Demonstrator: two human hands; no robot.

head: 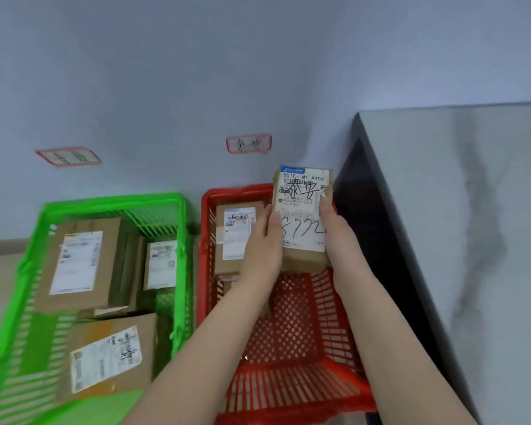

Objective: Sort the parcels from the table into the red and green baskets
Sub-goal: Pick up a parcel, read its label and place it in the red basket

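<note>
While the left hand (262,240) and the right hand (334,228) hold a labelled parcel (301,210) over the red basket (288,391), their fingers (327,191) curl round its long sides

Left hand (262,240) and right hand (334,231) hold parcel (301,210) above red basket (288,363).

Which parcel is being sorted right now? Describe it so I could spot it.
Find the red basket beside the grey table. Above its far end, the left hand and right hand hold a brown parcel. It alone is lifted up, with large digits handwritten across its white label.
</note>
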